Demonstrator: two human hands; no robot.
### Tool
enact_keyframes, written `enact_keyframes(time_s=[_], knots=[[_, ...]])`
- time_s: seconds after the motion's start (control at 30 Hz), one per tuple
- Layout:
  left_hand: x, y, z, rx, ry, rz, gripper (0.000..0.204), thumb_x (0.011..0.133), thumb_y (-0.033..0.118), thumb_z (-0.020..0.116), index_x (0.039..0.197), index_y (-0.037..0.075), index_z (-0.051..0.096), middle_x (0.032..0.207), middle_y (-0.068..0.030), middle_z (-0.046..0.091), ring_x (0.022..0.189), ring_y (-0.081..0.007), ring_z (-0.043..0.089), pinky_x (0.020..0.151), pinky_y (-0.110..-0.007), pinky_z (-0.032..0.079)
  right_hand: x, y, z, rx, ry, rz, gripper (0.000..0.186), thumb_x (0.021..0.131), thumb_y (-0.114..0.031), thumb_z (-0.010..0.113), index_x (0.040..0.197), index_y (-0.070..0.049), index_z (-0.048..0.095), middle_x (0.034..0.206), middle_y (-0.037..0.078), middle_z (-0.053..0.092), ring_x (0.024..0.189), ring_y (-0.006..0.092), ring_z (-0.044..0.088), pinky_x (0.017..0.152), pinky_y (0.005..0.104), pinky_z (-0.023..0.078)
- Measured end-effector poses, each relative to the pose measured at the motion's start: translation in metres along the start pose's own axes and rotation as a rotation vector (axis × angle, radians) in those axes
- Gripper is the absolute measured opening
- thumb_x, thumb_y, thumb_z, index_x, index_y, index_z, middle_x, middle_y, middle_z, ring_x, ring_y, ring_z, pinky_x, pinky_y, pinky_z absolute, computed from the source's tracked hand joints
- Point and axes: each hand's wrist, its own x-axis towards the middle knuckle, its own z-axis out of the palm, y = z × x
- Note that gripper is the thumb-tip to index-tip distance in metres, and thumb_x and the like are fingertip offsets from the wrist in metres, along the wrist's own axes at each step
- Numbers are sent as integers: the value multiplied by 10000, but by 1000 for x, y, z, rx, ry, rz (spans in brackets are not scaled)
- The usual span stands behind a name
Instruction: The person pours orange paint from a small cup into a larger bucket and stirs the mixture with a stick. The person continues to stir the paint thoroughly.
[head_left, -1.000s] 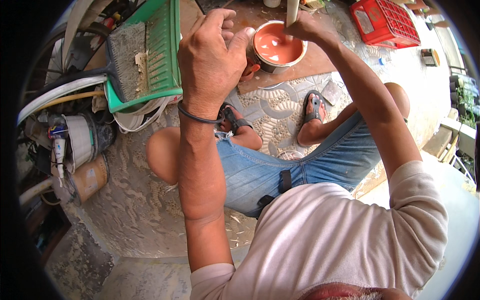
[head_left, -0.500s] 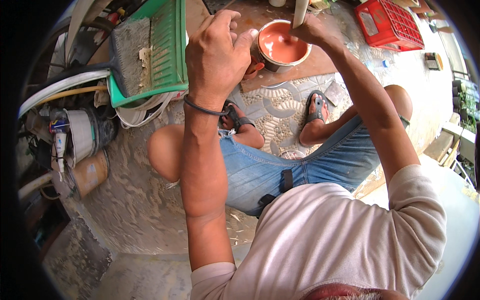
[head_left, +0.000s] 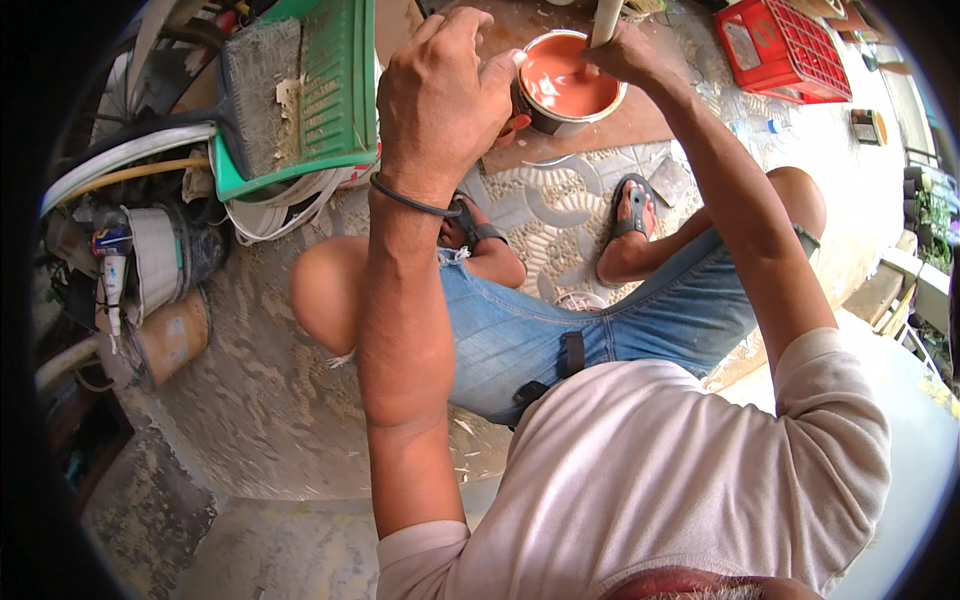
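A round bucket of orange-red paint [head_left: 570, 82] stands on a brown board [head_left: 640, 128] on the ground in front of me. My right hand [head_left: 632, 56] is closed around a pale round stick [head_left: 606, 22] at the bucket's right rim; the stick's lower end is hidden by the hand. My left hand [head_left: 442, 100] is at the bucket's left side, fingers bent and apart from the thumb, nothing visible in it. Its thumb tip overlaps the rim in view; I cannot tell whether they touch. Partly behind this hand, a small orange-brown object [head_left: 512, 130] sits against the bucket.
A green dustpan [head_left: 345, 95] with a grey brush [head_left: 262, 100] rests at the left over white tubs. Farther left are a grey pail [head_left: 160, 260] and a tube [head_left: 114, 290]. A red crate [head_left: 790, 52] and a small tin [head_left: 868, 127] stand at right. My sandalled feet flank the patterned floor.
The light streaks on the paint have changed shape. My right hand has shifted slightly with the stick; my left hand stays beside the bucket. The whole view has moved a little.
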Motion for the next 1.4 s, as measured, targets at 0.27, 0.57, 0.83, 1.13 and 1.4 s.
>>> enact_keyframes(time_s=[0.27,0.57,0.83,1.13,1.4], knots=[[-4,-2,-1,62,19,60,323,859,83,803,1138,-17,674,960,-190,685,853,-352,691,758,-445,560,-4,-21,31,540,92,203,180,845,-122,785,938,14,710,834,91,728,754,178,760,626,311,623],[-10,-30,17,158,6,85,394,871,235,821,1183,19,717,1063,-184,732,920,-361,741,801,-463,590,-4,3,17,351,26,339,174,867,-121,788,942,14,707,815,89,732,732,171,735,621,301,610],[-11,-26,22,164,13,146,404,881,228,833,1207,21,714,988,-172,723,869,-299,748,772,-422,590,-13,-1,11,547,105,134,166,866,-123,789,926,5,703,812,92,725,697,165,730,625,302,625],[-7,-19,21,149,-53,84,416,867,235,811,1216,35,707,1116,-198,720,983,-413,725,833,-500,586,-6,20,43,681,229,325,135,878,-96,774,938,2,704,818,96,732,701,190,742,651,325,653],[-6,0,3,-346,-22,-212,311,897,155,845,1087,-20,672,828,-87,693,759,-213,694,684,-358,554,-11,9,17,256,209,372,155,877,-132,778,934,-2,716,783,100,729,685,181,737,585,309,612]])
